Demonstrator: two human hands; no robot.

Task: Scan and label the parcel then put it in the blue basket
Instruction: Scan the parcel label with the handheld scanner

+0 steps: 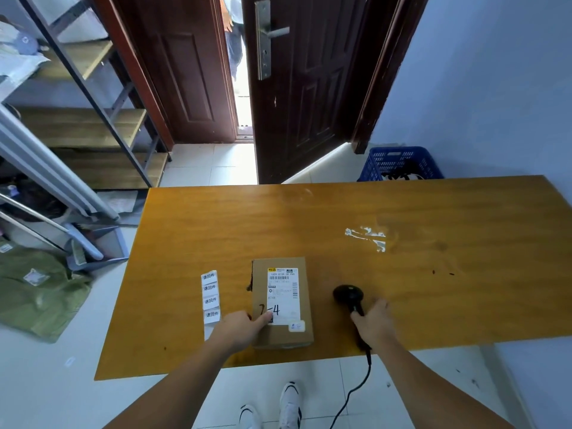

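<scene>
Two white sneakers (272, 407) on pale tile come first, with both forearms reaching up over the near edge of the orange table (433, 212). On the left side, the left hand (240, 328) lies against the near-left corner of the parcel (281, 301), fingers pressed onto the handwritten mark on its shipping label (283, 294), pinning it flat rather than lifting it. Over on the right, the right hand (373, 323) is wrapped around the handle of the black scanner (348, 297), whose head sits on the table just beside the box while its cord (356, 391) trails off the near edge toward the floor. A strip of return stickers (211, 295) lies just left of the parcel (four printed ones show).

So scanning looks like the step in hand, with nothing labelled yet as far as I can judge. The risks? That dangling cord could snag on the table edge as the scanner lifts, jerking the aim off the barcode. The left fingers cover part of the label too, which might block a clean read.

Further back, the blue basket (399, 162) sits on the floor behind the table's far-right edge, well apart from the parcel, so a careless toss could miss it. Beyond stands a dark door (309, 88), ajar.
</scene>
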